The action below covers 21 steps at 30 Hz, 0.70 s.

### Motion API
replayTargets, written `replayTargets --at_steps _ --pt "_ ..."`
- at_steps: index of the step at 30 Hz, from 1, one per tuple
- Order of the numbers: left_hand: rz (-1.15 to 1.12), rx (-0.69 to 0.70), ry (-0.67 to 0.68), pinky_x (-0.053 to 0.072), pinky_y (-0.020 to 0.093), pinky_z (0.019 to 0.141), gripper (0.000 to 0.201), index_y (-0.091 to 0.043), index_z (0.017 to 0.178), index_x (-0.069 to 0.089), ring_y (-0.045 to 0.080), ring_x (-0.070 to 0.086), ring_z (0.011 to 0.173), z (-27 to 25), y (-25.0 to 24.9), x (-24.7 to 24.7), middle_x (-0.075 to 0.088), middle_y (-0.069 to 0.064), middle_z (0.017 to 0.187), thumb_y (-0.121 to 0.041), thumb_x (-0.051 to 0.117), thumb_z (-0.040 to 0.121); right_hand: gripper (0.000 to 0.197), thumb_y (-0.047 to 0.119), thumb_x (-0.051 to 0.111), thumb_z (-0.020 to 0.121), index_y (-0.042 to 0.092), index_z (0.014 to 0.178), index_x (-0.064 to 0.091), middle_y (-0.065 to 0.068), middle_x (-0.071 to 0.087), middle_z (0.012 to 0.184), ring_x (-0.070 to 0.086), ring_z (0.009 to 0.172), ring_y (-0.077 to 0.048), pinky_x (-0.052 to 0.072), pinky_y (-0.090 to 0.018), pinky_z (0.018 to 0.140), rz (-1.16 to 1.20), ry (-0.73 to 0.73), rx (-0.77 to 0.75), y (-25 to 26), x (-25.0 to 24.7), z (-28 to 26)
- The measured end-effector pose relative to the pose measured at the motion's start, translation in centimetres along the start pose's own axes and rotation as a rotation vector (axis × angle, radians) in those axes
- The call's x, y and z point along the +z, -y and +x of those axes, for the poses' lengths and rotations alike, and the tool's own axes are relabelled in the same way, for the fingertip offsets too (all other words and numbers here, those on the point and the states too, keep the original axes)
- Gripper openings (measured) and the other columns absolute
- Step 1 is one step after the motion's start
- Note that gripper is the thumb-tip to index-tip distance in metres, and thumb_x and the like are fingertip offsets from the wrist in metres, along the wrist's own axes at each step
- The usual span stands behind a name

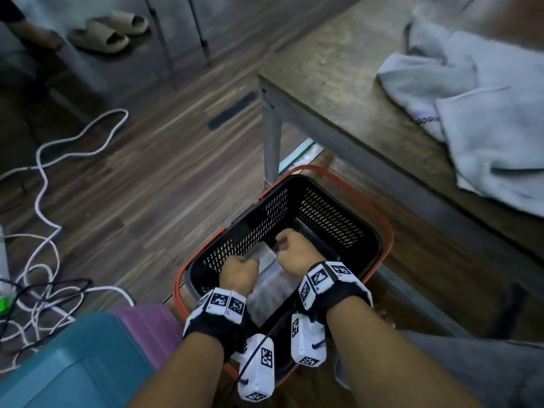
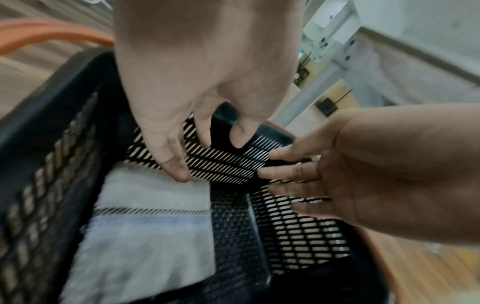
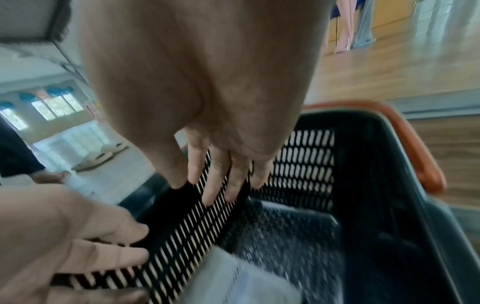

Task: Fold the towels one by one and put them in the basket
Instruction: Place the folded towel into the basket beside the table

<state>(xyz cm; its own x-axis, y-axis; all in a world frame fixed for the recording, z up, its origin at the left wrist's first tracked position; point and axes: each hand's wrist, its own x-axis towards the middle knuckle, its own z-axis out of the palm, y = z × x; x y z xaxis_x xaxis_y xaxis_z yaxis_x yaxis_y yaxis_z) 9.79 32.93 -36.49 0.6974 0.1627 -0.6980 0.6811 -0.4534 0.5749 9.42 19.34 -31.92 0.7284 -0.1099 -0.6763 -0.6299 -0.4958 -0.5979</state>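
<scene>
A black mesh basket [image 1: 323,213] with orange handles stands on the floor beside the table leg. A folded white towel [image 1: 270,293] with a striped band lies flat on the basket's bottom [image 2: 145,236] [image 3: 233,283]. Both hands are down inside the basket, just above the towel. My left hand [image 1: 240,272] [image 2: 197,82] has its fingers loosely straight and holds nothing. My right hand [image 1: 291,254] [image 3: 207,92] is beside it, fingers straight and empty too. A heap of unfolded pale towels [image 1: 477,128] lies on the table [image 1: 338,83] at the right.
White and black cables [image 1: 44,172] sprawl over the wooden floor at the left. A teal box [image 1: 73,363] and a purple mat [image 1: 147,322] sit near my left arm. A pair of slippers [image 1: 109,30] and another person's foot [image 1: 38,36] are at the far left.
</scene>
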Motion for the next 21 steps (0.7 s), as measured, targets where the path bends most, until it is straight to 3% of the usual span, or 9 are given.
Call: replayTargets --at_steps 3,5,8,10,12,15,18,21 --pt "-0.061 0.187 0.009 0.057 0.044 0.084 0.016 -0.009 0.093 0.068 0.027 0.066 0.076 -2.8 -3.3 -1.1 0.071 0.011 0.083 -0.019 0.056 0.089 0.019 0.015 0.056 0.098 0.015 0.118 0.058 -0.004 0.062 0.105 0.057 0.094 -0.022 0.051 -0.036 0.084 0.047 -0.067 -0.143 2.8 -3.3 -2.5" --pt "-0.132 0.309 -0.005 0.055 0.042 0.074 0.014 -0.013 0.084 0.068 0.026 0.063 0.068 -5.3 -6.2 -1.8 0.071 0.009 0.079 -0.017 0.056 0.090 0.010 0.023 0.059 0.099 0.018 0.107 0.061 0.004 0.061 0.093 0.058 0.089 -0.018 0.048 -0.031 0.077 0.045 -0.132 -0.258 5.2 -6.3 -5.5" --pt "-0.259 0.498 0.010 0.048 0.026 0.051 0.017 -0.017 0.076 0.063 0.016 0.059 0.054 -9.9 -11.1 -2.5 0.070 0.004 0.071 -0.015 0.056 0.092 0.006 0.021 0.061 0.097 0.019 0.101 0.064 -0.008 0.072 0.105 0.064 0.094 -0.021 0.053 -0.040 0.092 0.085 -0.270 -0.443 8.1 -11.4 -12.1" --pt "-0.293 0.659 0.077 0.042 0.019 0.041 0.018 -0.016 0.074 0.063 0.009 0.056 0.046 -13.7 -14.4 -2.8 0.067 -0.002 0.062 -0.014 0.058 0.090 0.006 0.017 0.061 0.097 0.020 0.094 0.064 -0.014 0.074 0.103 0.066 0.087 -0.021 0.054 -0.043 0.092 0.134 -0.376 -0.564 9.1 -15.0 -17.4" --pt "-0.269 0.810 0.185 0.041 0.020 0.043 0.017 -0.012 0.071 0.065 0.011 0.057 0.048 -18.2 -17.7 -2.9 0.067 0.002 0.060 -0.019 0.062 0.086 0.006 0.015 0.060 0.098 0.015 0.096 0.066 -0.013 0.076 0.098 0.069 0.084 -0.018 0.057 -0.035 0.083 0.174 -0.485 -0.652 9.4 -18.8 -23.1" --pt "-0.174 0.972 0.309 0.041 0.027 0.051 0.020 -0.012 0.067 0.065 0.019 0.058 0.052 -25.4 -22.2 -2.2 0.065 0.007 0.061 -0.031 0.061 0.074 0.014 0.013 0.059 0.100 0.003 0.104 0.068 -0.013 0.075 0.092 0.068 0.068 -0.003 0.050 -0.012 0.062 0.230 -0.657 -0.733 8.3 -23.9 -31.4" --pt "-0.015 1.183 0.425 0.043 0.023 0.050 0.025 -0.004 0.076 0.064 0.015 0.059 0.049 -32.1 -25.9 -0.2 0.069 0.003 0.065 -0.028 0.060 0.082 0.016 0.014 0.060 0.100 0.001 0.105 0.068 -0.014 0.075 0.092 0.067 0.070 -0.008 0.050 -0.013 0.064 0.259 -0.799 -0.733 5.5 -27.4 -38.2" --pt "0.213 1.331 0.509 0.043 0.019 0.046 0.031 0.005 0.086 0.065 0.014 0.061 0.051 -37.4 -28.6 3.1 0.072 0.009 0.073 -0.026 0.061 0.087 0.017 0.020 0.062 0.098 0.006 0.104 0.070 -0.008 0.078 0.089 0.067 0.072 -0.010 0.052 -0.018 0.067 0.260 -0.938 -0.654 1.0 -30.1 -42.5"
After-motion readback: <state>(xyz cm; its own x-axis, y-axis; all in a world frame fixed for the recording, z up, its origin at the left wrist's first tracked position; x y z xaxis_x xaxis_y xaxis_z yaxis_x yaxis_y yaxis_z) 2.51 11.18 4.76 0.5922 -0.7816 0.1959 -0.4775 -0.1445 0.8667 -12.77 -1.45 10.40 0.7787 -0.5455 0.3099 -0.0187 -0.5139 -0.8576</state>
